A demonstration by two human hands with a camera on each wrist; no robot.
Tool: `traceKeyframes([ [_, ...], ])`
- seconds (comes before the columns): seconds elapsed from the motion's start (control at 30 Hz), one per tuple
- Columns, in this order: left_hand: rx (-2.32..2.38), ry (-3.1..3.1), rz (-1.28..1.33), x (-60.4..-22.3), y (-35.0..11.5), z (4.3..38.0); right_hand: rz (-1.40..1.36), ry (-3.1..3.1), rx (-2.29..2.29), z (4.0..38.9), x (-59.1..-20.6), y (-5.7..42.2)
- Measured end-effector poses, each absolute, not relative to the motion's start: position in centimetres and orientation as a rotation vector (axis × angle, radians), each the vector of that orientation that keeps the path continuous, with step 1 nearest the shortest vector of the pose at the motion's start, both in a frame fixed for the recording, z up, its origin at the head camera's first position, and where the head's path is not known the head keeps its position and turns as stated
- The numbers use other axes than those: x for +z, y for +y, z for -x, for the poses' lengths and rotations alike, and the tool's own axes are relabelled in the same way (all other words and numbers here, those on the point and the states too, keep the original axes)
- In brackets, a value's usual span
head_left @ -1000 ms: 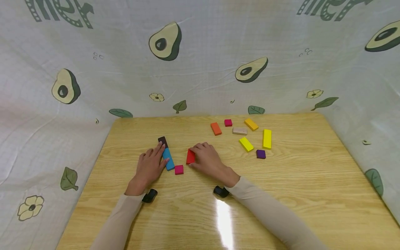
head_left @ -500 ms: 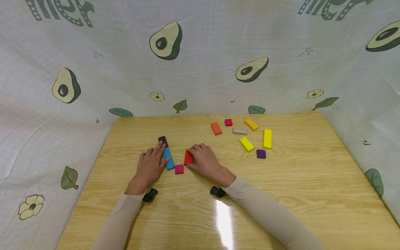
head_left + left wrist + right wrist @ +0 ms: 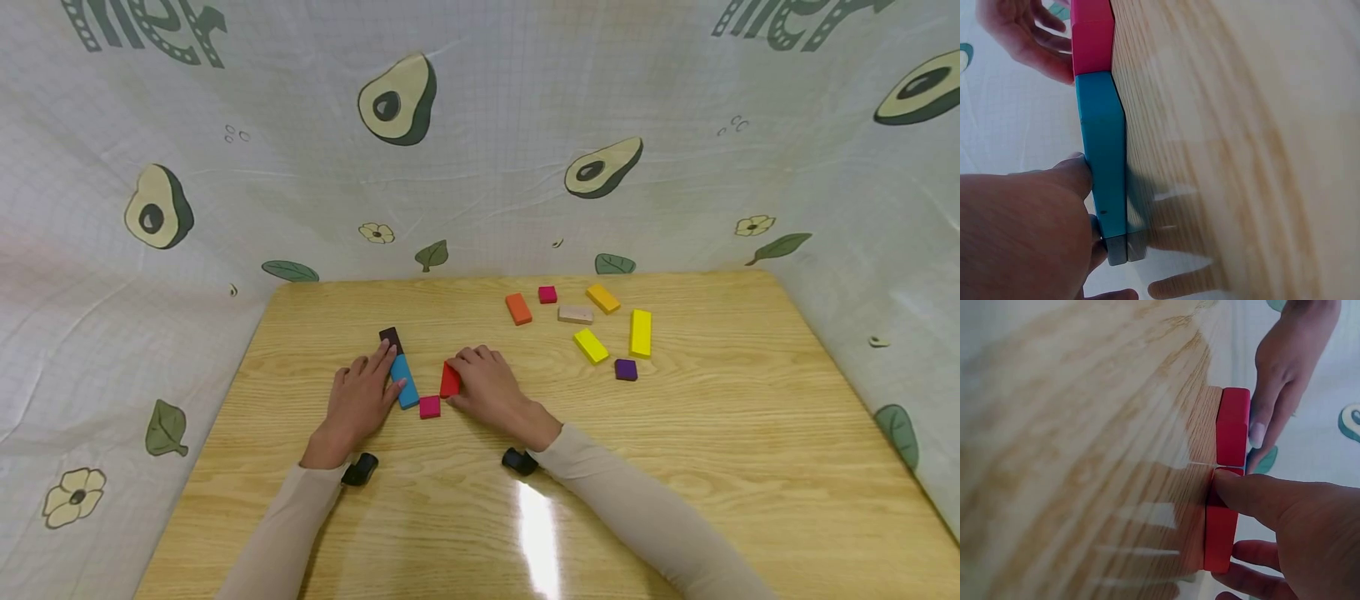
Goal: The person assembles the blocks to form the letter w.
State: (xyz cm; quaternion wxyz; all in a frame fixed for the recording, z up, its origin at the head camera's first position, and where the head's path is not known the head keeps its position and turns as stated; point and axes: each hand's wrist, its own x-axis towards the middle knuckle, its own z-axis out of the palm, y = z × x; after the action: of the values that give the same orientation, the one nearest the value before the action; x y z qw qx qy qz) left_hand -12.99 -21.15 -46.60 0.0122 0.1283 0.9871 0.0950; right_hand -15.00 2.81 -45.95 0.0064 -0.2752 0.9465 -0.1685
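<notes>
My left hand (image 3: pixel 363 398) lies with fingers extended over a blue block (image 3: pixel 406 385) and a dark brown block (image 3: pixel 391 337), which stand end to end in a slanted line. Its thumb touches the blue block's side, as the left wrist view shows. A small pink block (image 3: pixel 430 407) sits at the blue block's near right corner. With thumb and fingertips my right hand (image 3: pixel 492 385) pinches a red block (image 3: pixel 450 381) by its two ends. In the right wrist view a thin gap shows between the red block and the pink block (image 3: pixel 1233 427).
Further back on the wooden table (image 3: pixel 705 433) lie an orange block (image 3: pixel 518 309), a second pink block (image 3: pixel 547 295), a tan block (image 3: pixel 576 315), an amber block (image 3: pixel 603 298), two yellow blocks (image 3: pixel 641 334) and a purple block (image 3: pixel 626 370). A patterned cloth (image 3: pixel 495 225) hangs behind.
My right hand has slid the red block left, close to the near pink block, and slowed in the last half second. My left hand has stayed in place.
</notes>
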Motion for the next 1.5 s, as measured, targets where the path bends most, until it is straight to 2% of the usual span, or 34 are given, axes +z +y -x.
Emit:
traceKeyframes([
  [0.27, 0.306, 3.064, -0.386, -46.5, -21.2, 12.9, 0.822, 2.954, -0.548, 15.0, -45.6, 3.7],
  [0.53, 0.292, 3.065, -0.384, -46.4, -21.3, 13.0, 0.768, 2.945, -0.667, 16.3, -44.6, 7.1],
  [0.97, 0.283, 3.048, -0.375, -46.2, -21.3, 12.9, 0.747, 3.017, -0.645, 20.1, -45.6, 13.0],
  [1.5, 0.296, 3.044, -0.388, -46.6, -21.2, 13.1, 0.853, 2.933, -0.48, 25.4, -46.1, 15.7],
])
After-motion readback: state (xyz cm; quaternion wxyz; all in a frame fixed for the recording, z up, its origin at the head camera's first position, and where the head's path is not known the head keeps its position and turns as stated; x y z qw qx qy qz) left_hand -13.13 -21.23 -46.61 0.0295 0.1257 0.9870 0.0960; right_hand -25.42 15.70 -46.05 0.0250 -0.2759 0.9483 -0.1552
